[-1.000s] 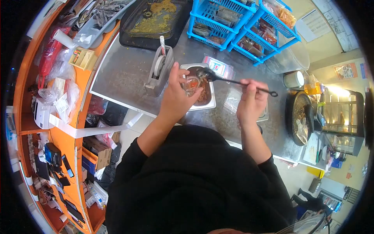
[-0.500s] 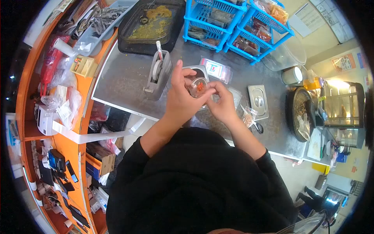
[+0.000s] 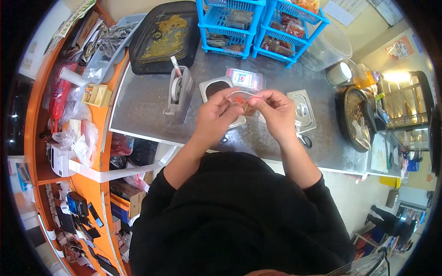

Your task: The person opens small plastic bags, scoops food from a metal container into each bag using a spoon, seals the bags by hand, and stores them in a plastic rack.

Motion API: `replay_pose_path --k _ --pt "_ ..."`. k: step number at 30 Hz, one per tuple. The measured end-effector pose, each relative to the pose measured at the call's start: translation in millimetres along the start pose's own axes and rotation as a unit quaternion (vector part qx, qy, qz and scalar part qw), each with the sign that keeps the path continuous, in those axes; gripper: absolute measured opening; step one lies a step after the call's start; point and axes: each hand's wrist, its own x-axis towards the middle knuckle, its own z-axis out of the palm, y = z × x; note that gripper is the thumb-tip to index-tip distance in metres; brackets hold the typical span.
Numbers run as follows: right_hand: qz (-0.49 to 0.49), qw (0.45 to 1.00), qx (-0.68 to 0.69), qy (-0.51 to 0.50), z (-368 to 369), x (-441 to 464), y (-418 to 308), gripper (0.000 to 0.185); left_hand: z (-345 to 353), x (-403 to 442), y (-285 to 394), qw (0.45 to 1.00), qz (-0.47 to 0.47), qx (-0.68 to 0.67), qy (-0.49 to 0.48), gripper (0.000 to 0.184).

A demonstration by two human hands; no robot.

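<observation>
Between both hands, over the worktable (image 3: 147, 99), is a small clear zip bag (image 3: 245, 97) with orange-red and brownish bits inside. My left hand (image 3: 214, 116) pinches its left side, fingers closed. My right hand (image 3: 277, 114) grips the right side, thumb pressed near its upper edge. Partly behind my left hand stands a metal container (image 3: 203, 89) with dark contents. Just beyond the bag lie printed packets (image 3: 246, 78). To the right of my right hand are a metal lid (image 3: 302, 110) and scissors (image 3: 305, 140), partly hidden by the wrist.
A grey tape dispenser (image 3: 179, 94) stands left of the hands. Behind it is a black tray (image 3: 138, 53) with yellowish-green material. Blue tiered racks (image 3: 228, 27) with packets line the back. A round dark pan (image 3: 353, 117) sits at right. A person (image 3: 391, 221) is far right.
The bag has turned so that its upper edge now stretches between the hands. My right hand has moved up and right, fingers higher on the bag. The camera view has shifted slightly.
</observation>
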Motion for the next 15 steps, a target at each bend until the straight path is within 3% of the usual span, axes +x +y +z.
replay_pose_path --k 4,7,10,15 --pt "-0.027 0.999 -0.020 0.030 -7.5 -8.3 -9.5 0.010 5.9 0.0 -4.3 0.996 0.072 0.052 0.029 0.021" --pt "-0.029 0.997 0.051 0.041 -10.8 -14.9 -13.8 0.011 10.1 -0.8 -6.1 0.996 0.058 0.066 0.035 0.023" --pt "-0.036 0.992 0.112 0.042 -16.1 -22.2 -12.3 0.011 28.5 -1.6 -5.6 0.993 0.109 0.023 0.037 0.019" --pt "-0.014 0.993 0.103 0.056 -30.9 -33.9 -11.2 0.010 46.8 -2.0 -7.1 0.995 0.094 -0.006 0.015 0.012"
